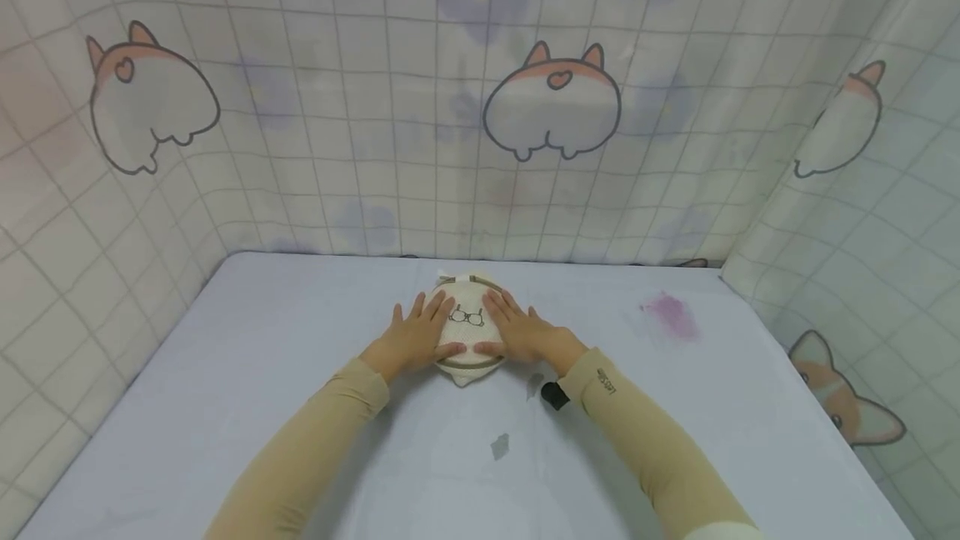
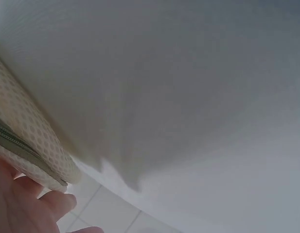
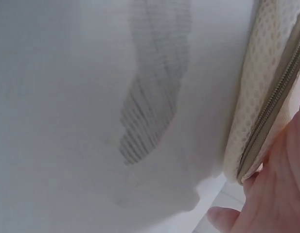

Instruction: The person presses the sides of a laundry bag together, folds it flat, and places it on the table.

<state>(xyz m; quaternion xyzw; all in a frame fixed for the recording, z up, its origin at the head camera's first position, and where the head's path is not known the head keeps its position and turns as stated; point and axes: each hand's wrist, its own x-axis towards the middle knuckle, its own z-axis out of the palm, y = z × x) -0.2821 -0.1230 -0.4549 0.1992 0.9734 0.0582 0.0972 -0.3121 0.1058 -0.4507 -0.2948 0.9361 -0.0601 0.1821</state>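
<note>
A round, cream mesh laundry bag [image 1: 467, 336] with a glasses-like line drawing lies on the white table, towards its back edge. My left hand [image 1: 415, 338] rests on its left side and my right hand [image 1: 531, 335] on its right, fingers spread and thumbs pointing at each other. Along the bag's side runs a greenish-brown zipper [image 3: 278, 92], which looks done up on the parts seen. In the left wrist view the mesh wall [image 2: 30, 114] stands beside my fingertips. The bag's contents, if any, are hidden.
The white tabletop [image 1: 285, 340] bears a pink stain [image 1: 672, 315] at right and a grey patch [image 1: 500, 446] in front. A small black object [image 1: 555, 395] sits by my right wrist. Tile-patterned curtains [image 1: 337, 107] with cartoon corgis enclose the back and sides.
</note>
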